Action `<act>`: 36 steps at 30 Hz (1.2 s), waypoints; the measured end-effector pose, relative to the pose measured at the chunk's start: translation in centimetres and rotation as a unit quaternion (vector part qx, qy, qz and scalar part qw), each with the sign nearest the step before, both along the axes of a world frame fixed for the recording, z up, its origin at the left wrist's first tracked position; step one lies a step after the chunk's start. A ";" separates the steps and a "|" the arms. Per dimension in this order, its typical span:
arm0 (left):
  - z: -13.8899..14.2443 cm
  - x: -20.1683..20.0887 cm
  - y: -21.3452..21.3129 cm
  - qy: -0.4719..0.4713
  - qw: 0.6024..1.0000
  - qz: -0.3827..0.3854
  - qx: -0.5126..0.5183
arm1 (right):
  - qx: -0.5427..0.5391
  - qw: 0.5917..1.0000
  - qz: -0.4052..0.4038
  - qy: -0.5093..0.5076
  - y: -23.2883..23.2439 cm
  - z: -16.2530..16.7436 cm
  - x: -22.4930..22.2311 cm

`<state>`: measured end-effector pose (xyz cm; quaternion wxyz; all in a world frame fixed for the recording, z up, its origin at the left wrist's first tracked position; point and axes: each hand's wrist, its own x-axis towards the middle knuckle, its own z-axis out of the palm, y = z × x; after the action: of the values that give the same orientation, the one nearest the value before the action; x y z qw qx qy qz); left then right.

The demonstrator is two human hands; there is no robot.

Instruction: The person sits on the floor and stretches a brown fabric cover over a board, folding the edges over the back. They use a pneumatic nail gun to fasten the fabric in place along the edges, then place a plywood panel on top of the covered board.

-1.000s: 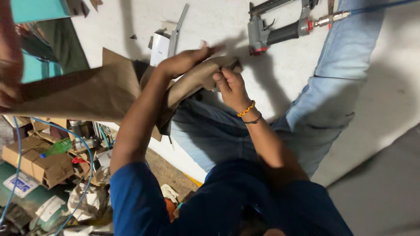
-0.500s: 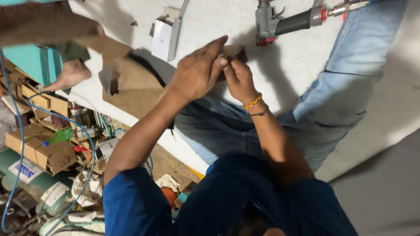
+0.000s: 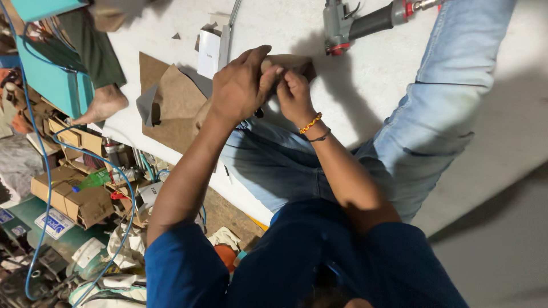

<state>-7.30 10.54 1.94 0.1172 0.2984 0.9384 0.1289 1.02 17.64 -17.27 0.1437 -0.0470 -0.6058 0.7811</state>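
Note:
Both of my hands meet over a small folded piece of brown material (image 3: 292,61) on the white work surface (image 3: 274,23). My left hand (image 3: 242,85) covers its near side, fingers curled on it. My right hand (image 3: 294,94), with a beaded band and a dark band at the wrist, pinches the same piece from the right. More brown sheet material (image 3: 174,100) lies flat just left of my hands. My knees in blue jeans (image 3: 434,114) rest on the surface below my hands.
A grey and red power tool (image 3: 357,23) lies at the top of the surface. A small white box (image 3: 210,51) stands nearby. Another person's bare foot (image 3: 103,105) rests at the left edge. Cardboard boxes (image 3: 74,197), blue hoses and clutter fill the floor at left.
The large brown sheet that I held out to the left a second ago is down on the surface. My hands have closed together on a small folded piece.

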 end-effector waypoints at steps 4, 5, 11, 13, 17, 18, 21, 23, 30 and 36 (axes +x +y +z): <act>-0.3 0.1 0.0 0.012 1.000 -0.011 -0.003 | -0.010 1.000 -0.008 0.003 -0.7 -0.6 0.5; -0.4 0.1 0.0 0.011 1.000 0.003 -0.007 | 0.016 0.999 -0.007 -0.036 -0.9 -0.6 0.6; -0.8 0.1 -0.1 0.029 0.999 0.029 -0.016 | -0.117 0.969 0.202 -0.083 3.5 -0.1 -1.2; -0.8 0.0 -0.3 0.045 0.999 0.029 -0.005 | -0.056 0.951 0.291 -0.094 8.0 0.4 -2.5; -0.9 -0.7 -0.7 0.030 0.999 0.043 -0.015 | 0.519 0.846 0.090 -0.084 16.8 1.1 -4.0; -1.0 -0.9 -0.8 0.033 0.998 0.041 -0.015 | 0.633 0.774 0.017 0.018 18.2 1.0 -4.0; -1.3 -1.5 -1.1 0.039 0.998 0.042 -0.016 | 0.740 0.665 0.068 0.070 19.6 0.1 -4.2; -1.5 -1.6 -1.5 0.036 0.998 0.049 -0.017 | 0.794 0.600 0.055 0.081 19.5 -0.5 -4.5; -1.7 -4.9 -4.8 0.016 0.990 0.133 -0.037 | 0.701 0.689 0.180 -0.018 19.1 5.4 -8.4; -2.8 -7.9 -6.7 0.029 0.986 0.163 0.005 | 0.363 0.923 0.055 -0.115 16.7 14.6 -9.4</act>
<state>-15.17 3.85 -0.90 0.0656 0.1454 0.9770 0.1418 -8.39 34.35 -2.70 0.0374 -0.0480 -0.8619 0.5034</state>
